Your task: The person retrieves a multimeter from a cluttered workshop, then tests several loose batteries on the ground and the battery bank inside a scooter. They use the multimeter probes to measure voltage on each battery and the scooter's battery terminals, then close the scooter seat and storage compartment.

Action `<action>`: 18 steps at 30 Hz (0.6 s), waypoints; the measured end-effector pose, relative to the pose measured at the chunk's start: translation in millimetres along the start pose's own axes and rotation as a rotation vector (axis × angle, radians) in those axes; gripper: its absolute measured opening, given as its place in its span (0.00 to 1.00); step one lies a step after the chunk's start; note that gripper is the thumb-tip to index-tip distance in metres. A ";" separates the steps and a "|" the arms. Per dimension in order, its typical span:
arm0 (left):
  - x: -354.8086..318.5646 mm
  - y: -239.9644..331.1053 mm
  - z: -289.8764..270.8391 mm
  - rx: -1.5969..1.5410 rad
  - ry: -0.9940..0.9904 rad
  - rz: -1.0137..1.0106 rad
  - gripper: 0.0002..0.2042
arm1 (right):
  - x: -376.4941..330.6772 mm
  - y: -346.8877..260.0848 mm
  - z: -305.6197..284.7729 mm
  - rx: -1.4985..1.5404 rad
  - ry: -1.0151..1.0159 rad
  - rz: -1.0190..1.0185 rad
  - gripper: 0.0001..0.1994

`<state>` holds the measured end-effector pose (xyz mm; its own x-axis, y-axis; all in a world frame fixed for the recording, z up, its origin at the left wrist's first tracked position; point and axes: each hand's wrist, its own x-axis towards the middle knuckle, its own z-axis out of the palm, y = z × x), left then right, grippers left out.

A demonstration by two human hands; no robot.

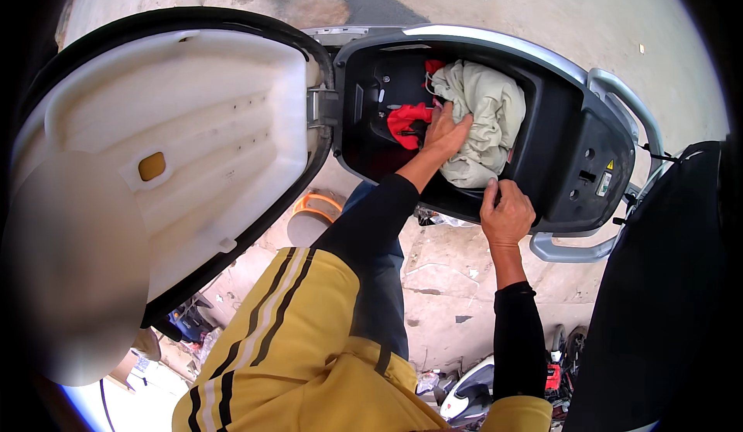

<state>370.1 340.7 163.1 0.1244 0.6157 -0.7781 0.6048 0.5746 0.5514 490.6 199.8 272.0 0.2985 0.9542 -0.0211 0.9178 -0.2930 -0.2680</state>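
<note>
A crumpled pale grey-green cloth (489,111) lies in the black under-seat storage box (370,126) of a scooter. My left hand (447,132) reaches into the box from the near side, its fingers closed at the cloth's left edge; the fingertips are partly hidden. Just left of those fingers is a red cloth piece (406,122), with another bit of red behind it. At the box's near rim my right hand (507,214) is curled, with the thumb and forefinger by the pale cloth's lower edge. Whatever it grips there is hidden.
The raised seat (186,161), pale underside showing, hangs on a hinge (321,107) at the box's left. Grey grab rails (569,248) flank the scooter's tail at right. A dark covered shape (665,277) stands beyond. Below are an orange-rimmed container (313,219) and a white-and-black vehicle part (472,393).
</note>
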 end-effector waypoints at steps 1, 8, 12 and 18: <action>-5.6 10.8 14.7 0.055 -0.034 0.046 0.41 | -0.8 -0.8 -1.3 -0.003 -0.002 -0.009 0.12; -1.3 12.6 44.9 0.112 0.096 0.115 0.36 | 0.7 -2.2 -3.4 0.001 -0.005 -0.009 0.12; -13.6 15.8 26.4 0.021 0.118 0.041 0.37 | 1.4 -2.4 -3.9 -0.010 -0.020 -0.002 0.12; -11.1 5.9 11.8 0.270 0.265 -0.012 0.48 | 1.7 -2.6 -4.2 -0.020 -0.023 0.006 0.13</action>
<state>381.6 330.9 171.4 -0.0704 0.7484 -0.6595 0.7949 0.4415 0.4162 489.8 201.9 276.7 0.2978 0.9536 -0.0446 0.9213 -0.2993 -0.2484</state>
